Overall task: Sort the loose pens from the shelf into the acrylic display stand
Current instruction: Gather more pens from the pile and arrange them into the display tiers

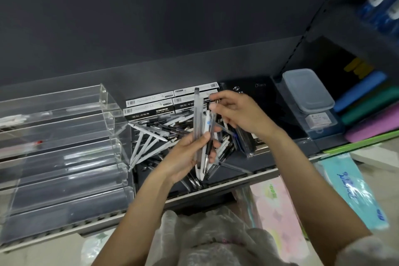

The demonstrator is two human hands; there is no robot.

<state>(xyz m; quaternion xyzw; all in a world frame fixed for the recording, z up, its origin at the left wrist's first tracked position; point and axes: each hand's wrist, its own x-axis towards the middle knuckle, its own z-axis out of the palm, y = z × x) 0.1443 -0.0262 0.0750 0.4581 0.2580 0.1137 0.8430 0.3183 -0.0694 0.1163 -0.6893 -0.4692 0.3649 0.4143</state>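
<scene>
While the left hand (190,153) grips a near-upright bundle of pens (199,127), the right hand (235,114) pinches one pen's top; the acrylic display stand (64,147) lies leftward, nearer the left hand.

A dark grey back wall (151,17) rises behind a dark shelf (254,176) with a pale metal front edge. To the right, a slotted upright (302,34) divides it from a neighbouring bay (354,54) of dark shelves. Pale floor (43,255) shows below, lit evenly.
</scene>
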